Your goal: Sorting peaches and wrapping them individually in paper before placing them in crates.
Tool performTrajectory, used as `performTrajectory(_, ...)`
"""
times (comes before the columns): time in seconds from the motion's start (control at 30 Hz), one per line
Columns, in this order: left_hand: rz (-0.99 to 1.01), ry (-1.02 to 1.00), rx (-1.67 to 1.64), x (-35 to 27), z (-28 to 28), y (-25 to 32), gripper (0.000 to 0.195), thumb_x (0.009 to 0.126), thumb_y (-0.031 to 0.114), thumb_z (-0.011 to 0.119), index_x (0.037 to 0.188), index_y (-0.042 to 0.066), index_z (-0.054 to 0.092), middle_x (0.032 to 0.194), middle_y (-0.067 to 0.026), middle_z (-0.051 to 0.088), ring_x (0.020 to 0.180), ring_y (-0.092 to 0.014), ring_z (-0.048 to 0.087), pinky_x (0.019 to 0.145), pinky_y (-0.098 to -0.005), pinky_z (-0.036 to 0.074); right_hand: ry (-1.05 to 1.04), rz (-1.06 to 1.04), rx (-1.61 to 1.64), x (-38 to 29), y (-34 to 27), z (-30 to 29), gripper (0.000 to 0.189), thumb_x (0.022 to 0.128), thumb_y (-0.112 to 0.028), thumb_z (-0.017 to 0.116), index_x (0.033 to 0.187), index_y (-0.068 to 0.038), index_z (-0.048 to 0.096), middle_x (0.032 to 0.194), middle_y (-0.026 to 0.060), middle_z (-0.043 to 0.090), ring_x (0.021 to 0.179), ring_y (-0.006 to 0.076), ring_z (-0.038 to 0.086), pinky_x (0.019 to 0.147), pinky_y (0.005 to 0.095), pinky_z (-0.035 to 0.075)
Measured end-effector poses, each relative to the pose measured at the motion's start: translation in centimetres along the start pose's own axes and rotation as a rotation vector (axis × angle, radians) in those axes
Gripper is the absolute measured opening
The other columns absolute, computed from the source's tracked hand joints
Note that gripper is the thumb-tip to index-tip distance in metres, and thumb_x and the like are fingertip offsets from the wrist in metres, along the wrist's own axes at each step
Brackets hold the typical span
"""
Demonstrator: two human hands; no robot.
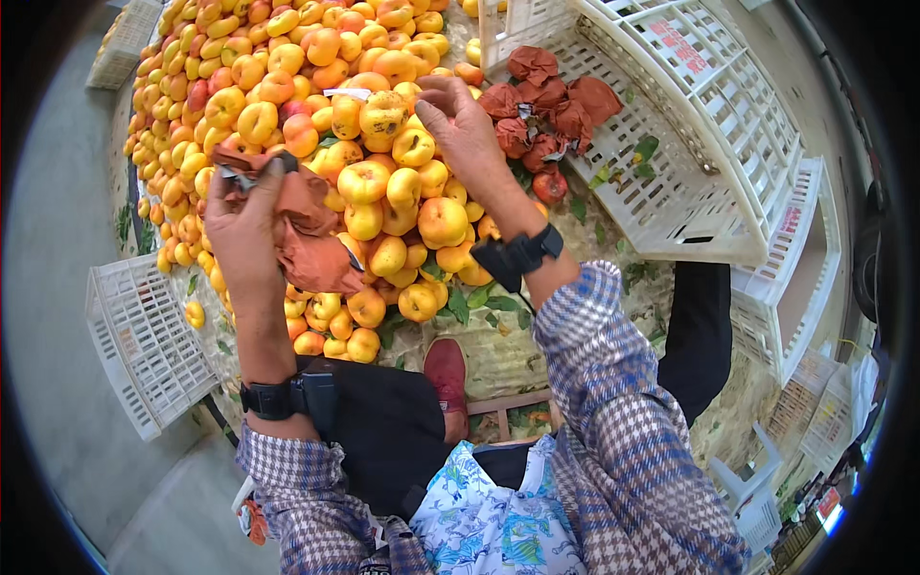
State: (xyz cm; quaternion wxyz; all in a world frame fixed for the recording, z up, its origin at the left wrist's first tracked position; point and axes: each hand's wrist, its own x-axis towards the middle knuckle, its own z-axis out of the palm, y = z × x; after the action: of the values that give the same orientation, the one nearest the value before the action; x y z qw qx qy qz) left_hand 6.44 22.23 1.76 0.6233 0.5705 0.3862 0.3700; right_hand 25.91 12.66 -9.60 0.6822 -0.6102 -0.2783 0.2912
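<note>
A large heap of yellow-orange flat peaches spreads before me, some blushed red. My left hand grips crumpled reddish-brown paper bags with dark inner sides, held over the near left part of the heap. Whether fruit is inside these bags is hidden. Above the heap is my right hand, its thumb and fingers apart and nothing visible between them. Left of its fingertips lies a peach with dark specks. A white strip rests on the fruit nearby.
A white slatted plastic crate stands tilted at right, with several crumpled reddish-brown bags at its opening. Another crate sits at lower left. More crates and a pale plastic seat are at right. Leaves litter the ground sheet.
</note>
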Motion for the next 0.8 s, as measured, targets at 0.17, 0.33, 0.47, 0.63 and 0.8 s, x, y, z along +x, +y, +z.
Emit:
performTrajectory(0.17, 0.074, 0.085, -0.045, 0.5, -0.2, 0.0, 0.025, 0.088, 0.004, 0.071, 0.111, 0.000, 0.061, 0.100, -0.0064, 0.067, 0.088, -0.011, 0.064, 0.077, -0.0262, 0.056, -0.076, -0.220, -0.695, 2.3, 3.7, 3.0, 0.086, 0.072, -0.037, 0.082, 0.140, -0.007, 0.038, 0.135, 0.0225, 0.047, 0.124, 0.0402, 0.045, 0.103, 0.0450, 0.041)
performTrajectory(0.33, 0.092, 0.109, -0.169, 0.5, 1.2, 1.1, 0.025, 0.087, 0.005, 0.073, 0.109, 0.001, 0.061, 0.099, -0.0057, 0.066, 0.088, -0.010, 0.064, 0.077, -0.0245, 0.054, -0.121, -0.264, -0.735, 2.9, 5.0, 4.3, 0.081, 0.069, -0.029, 0.083, 0.136, -0.009, 0.044, 0.127, 0.0207, 0.052, 0.118, 0.0377, 0.051, 0.099, 0.0444, 0.044)
performTrajectory(0.47, 0.119, 0.174, -0.152, 0.9, 1.5, 1.2, 0.022, 0.087, 0.007, 0.073, 0.105, 0.001, 0.062, 0.096, -0.0047, 0.065, 0.087, -0.011, 0.064, 0.076, -0.0249, 0.054, -0.094, 0.027, -0.058, 1.6, 3.6, 2.6, 0.058, 0.082, -0.031, 0.074, 0.130, -0.007, 0.051, 0.121, 0.0135, 0.059, 0.111, 0.0271, 0.058, 0.093, 0.0381, 0.049)
performTrajectory(0.63, 0.093, 0.158, -0.228, 1.5, 1.9, 1.7, 0.022, 0.086, 0.009, 0.074, 0.103, 0.002, 0.062, 0.096, -0.0047, 0.065, 0.085, -0.011, 0.065, 0.074, -0.0256, 0.055, -0.399, 0.454, 1.242, -1.8, -1.5, 0.2, 0.075, 0.093, -0.066, 0.045, 0.135, -0.004, 0.047, 0.115, 0.0222, 0.063, 0.085, 0.0275, 0.069, 0.084, 0.0420, 0.057)
performTrajectory(0.8, 0.098, 0.096, -0.240, 1.6, 4.0, 2.7, 0.020, 0.087, 0.009, 0.074, 0.102, 0.002, 0.063, 0.093, -0.0018, 0.064, 0.079, -0.008, 0.061, 0.072, -0.0231, 0.051, -0.299, 0.538, 1.332, -5.5, -2.9, -2.0, 0.072, 0.094, -0.065, 0.044, 0.133, -0.006, 0.049, 0.115, 0.0214, 0.064, 0.092, 0.0282, 0.069, 0.081, 0.0425, 0.057)
